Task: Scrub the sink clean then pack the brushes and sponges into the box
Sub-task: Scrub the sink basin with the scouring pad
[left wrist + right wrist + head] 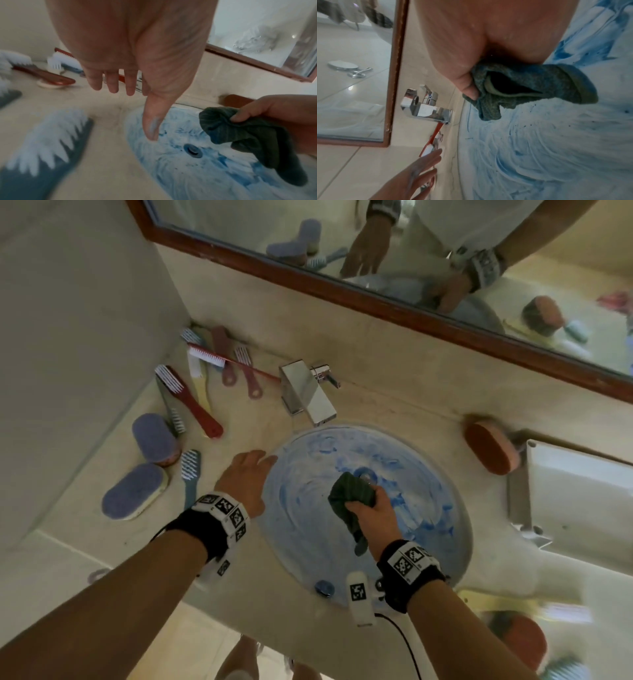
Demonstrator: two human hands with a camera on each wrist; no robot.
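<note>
The round sink (308, 529) (180, 175) (556, 148) is smeared with blue cleaner, its drain (193, 150) uncovered in the left wrist view. My right hand (371, 515) grips a crumpled dark green cloth (349, 496) (240, 129) (522, 86) over the middle of the basin. My left hand (248, 474) (130, 83) hovers flat over the sink's left rim with straight fingers, holding nothing. Several brushes (191, 398) and two purple sponges (156, 440) lie on the counter to the left. A white box (575, 498) stands at the right.
A chrome tap (308, 392) (426, 106) stands behind the sink. A red-brown sponge (491, 446) lies beside the box, and more sponges and a brush (524, 631) sit at the front right. A framed mirror (342, 278) runs along the back wall.
</note>
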